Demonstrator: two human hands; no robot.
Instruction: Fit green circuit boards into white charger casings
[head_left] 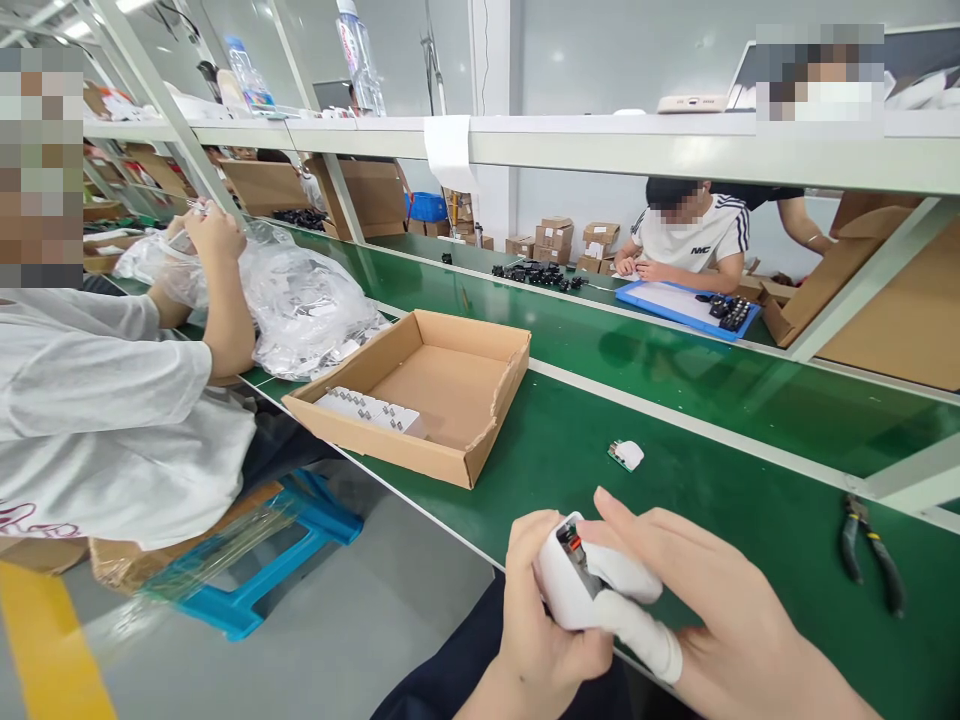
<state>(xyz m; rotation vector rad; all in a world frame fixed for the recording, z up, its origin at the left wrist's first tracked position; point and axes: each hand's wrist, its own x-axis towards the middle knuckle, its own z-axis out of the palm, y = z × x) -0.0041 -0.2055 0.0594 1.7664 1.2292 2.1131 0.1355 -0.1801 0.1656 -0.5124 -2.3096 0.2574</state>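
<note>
Near the bench's front edge, my left hand (536, 625) is wrapped round a small white plastic housing (564, 585). Its open side shows dark, metallic and red parts inside. My right hand (697, 590) is at the housing's right side, with white covers on two of its fingers, which are bent against the opening. Whether those fingers grip a separate part is hidden. Beyond my hands, a small white and green piece (626, 455) lies on the green bench top (570, 430). To its left stands an open cardboard box (480, 455) with a row of white housings (371, 411) inside.
Pliers (862, 545) lie at the right. A person in a white shirt (112, 410) sits at the left beside a clear plastic bag (307, 295). Across the bench, another person (694, 240) works at a blue tray (686, 308). A white shelf (570, 145) spans above.
</note>
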